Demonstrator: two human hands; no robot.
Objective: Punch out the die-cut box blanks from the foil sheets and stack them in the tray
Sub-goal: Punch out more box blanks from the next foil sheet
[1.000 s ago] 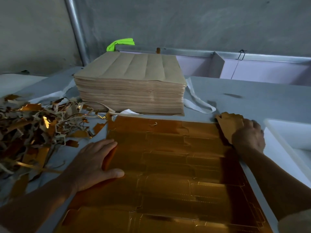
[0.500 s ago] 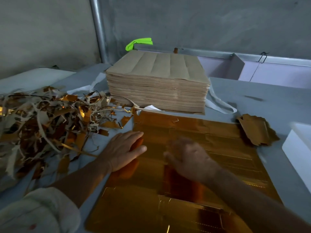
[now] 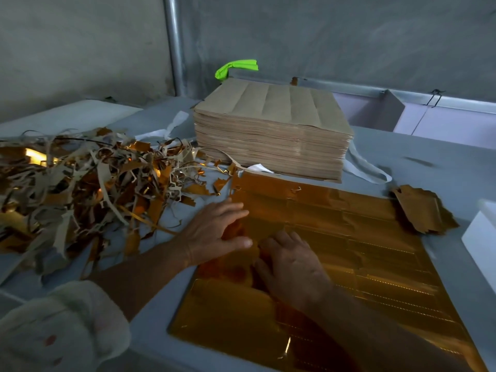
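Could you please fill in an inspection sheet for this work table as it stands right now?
Surface: grey table, dimly lit.
Job's things: gold foil sheet lying flat in front; tall stack of brown sheets behind it; small pile of punched pieces at its far right corner; white tray at the right edge, contents out of view.
Clutter: heap of scrap strips on the left; white strap beside the stack.
Grippers (hands): left hand flat on the sheet's left edge; right hand on the sheet next to it, grip unclear.
Cables: nothing seen.
Surroundings: concrete wall, metal pipe, green object behind the stack.
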